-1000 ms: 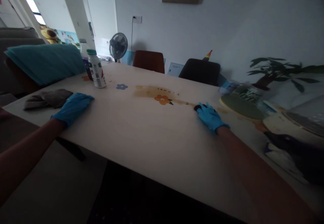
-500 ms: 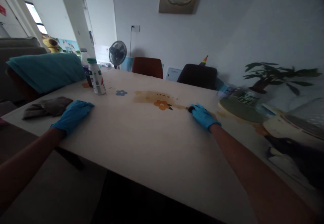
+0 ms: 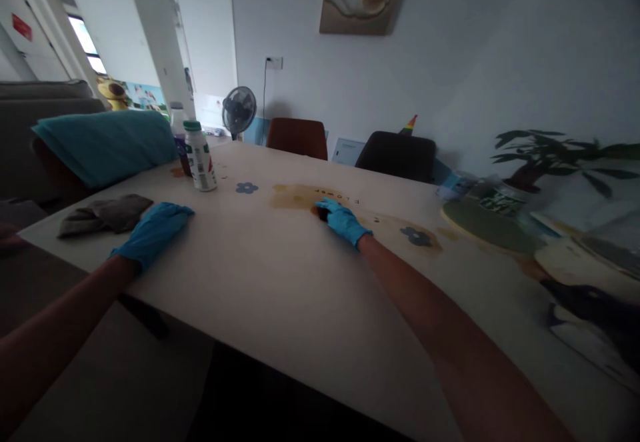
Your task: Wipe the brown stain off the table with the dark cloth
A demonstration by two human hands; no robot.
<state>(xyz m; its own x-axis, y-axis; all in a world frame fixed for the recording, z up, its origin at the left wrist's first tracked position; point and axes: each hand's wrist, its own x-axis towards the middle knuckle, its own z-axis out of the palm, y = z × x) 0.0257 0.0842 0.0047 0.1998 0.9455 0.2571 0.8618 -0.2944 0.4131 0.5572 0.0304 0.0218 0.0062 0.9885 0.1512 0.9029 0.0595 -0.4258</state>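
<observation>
My right hand (image 3: 344, 221), in a blue glove, is closed round a small dark object (image 3: 323, 214) whose kind I cannot make out. It presses this on the table (image 3: 250, 282) over the orange flower print, within a brownish wet smear (image 3: 287, 197). My left hand (image 3: 155, 232), also gloved in blue, rests flat on the table near its left side. A crumpled grey-brown cloth (image 3: 107, 214) lies just beyond it, touching or almost touching the glove.
Two bottles, a white one with a green cap (image 3: 201, 159) and a purple-labelled one (image 3: 180, 137), stand at the back left. On the right are a green round mat (image 3: 487, 229), a potted plant (image 3: 510, 195) and a pale pot (image 3: 575, 262). Chairs (image 3: 296, 137) line the far edge.
My right hand has slid left along the smear with the dark object, from beside the orange flower onto it, uncovering a blue flower print. My left hand stays in place. The view has shifted slightly.
</observation>
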